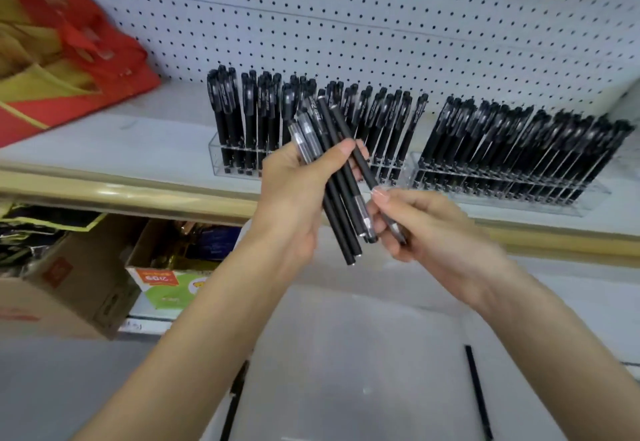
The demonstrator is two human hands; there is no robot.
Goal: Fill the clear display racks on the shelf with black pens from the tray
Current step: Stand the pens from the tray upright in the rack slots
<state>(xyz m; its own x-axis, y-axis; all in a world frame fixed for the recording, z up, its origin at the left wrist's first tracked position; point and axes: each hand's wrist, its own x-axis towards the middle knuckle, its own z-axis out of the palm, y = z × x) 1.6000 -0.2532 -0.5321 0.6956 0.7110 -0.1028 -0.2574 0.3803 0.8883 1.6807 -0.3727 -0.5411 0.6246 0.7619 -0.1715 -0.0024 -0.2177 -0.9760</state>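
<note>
Gripping pens (322, 129), left hand (287, 205) | right hand (426, 229) pinching one | rack (217, 158) part-hidden

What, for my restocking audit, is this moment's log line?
left hand: grips black pens | right hand: pinches one pen | display racks: hold pens

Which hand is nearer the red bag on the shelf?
Left. The left hand, gripping pens, sits right of the red bag; the right hand, pinching one pen, is farther right.
</note>
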